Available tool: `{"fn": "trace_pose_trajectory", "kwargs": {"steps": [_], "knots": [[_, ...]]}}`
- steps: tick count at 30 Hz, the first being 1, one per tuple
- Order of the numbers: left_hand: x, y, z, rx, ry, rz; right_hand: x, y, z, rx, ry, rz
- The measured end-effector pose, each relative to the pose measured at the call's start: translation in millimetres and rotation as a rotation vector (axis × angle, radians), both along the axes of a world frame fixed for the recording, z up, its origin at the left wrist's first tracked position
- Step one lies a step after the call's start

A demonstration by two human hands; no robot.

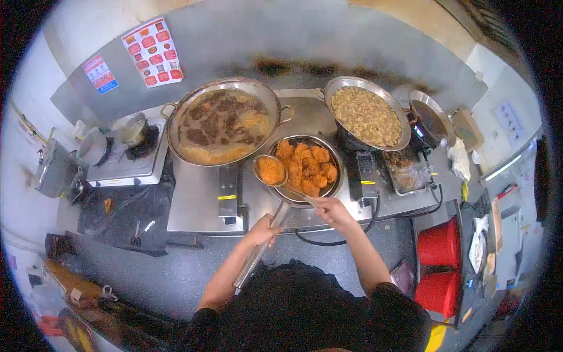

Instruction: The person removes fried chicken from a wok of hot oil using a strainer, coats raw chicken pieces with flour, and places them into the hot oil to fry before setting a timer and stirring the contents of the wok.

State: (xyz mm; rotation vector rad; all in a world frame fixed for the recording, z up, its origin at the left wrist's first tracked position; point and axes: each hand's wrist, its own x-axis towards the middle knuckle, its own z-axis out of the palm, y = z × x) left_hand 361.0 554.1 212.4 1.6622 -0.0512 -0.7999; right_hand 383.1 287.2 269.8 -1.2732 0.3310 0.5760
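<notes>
Fried, orange-brown battered pieces (324,173) fill a round metal bowl (339,186) on the counter in front of me. My right hand (335,213) is closed round the handle of a skimmer (300,194). The skimmer's round head is over the bowl's left rim, holding an orange fried piece (270,171). My left hand (264,231) grips a long metal tool (252,265) with a row of holes along its side. It slants from near the bowl's front down toward my body, and its exact kind is unclear.
Behind the bowl, a large wok (223,126) of dark, foaming oil stands left, and another wok (366,114) full of small pale pieces stands right. A dark pot (431,120) and a tray (404,170) are farther right. A stove (132,149) with pots stands left; red bins (438,243) are low right.
</notes>
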Motion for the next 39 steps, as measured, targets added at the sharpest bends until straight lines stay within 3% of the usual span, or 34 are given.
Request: {"fn": "trace_pose_trajectory", "kwargs": {"steps": [7,25,29,30,33,35,37,39], "knots": [[2,-1,4,0.018,-0.016,-0.015,-11,-16,-69,0.821,0.307,-0.137],[2,2,5,-0.018,-0.051,-0.049,-24,-9,-50,1.095,0.294,-0.093],[3,4,-1,0.052,-0.088,-0.01,-20,-5,15,0.861,0.089,-0.09],[2,6,15,-0.009,-0.043,0.005,-12,2,37,0.672,0.051,-0.112],[9,2,-51,0.049,-0.142,-0.053,48,31,60,0.139,-0.234,-0.102],[10,3,-25,0.126,-0.155,-0.094,99,65,74,-0.242,-0.527,0.012],[10,1,-32,0.128,-0.19,-0.083,142,101,100,-0.486,-0.51,0.192],[6,2,-24,0.097,-0.231,-0.045,205,119,62,-1.227,-1.251,0.359]]}}
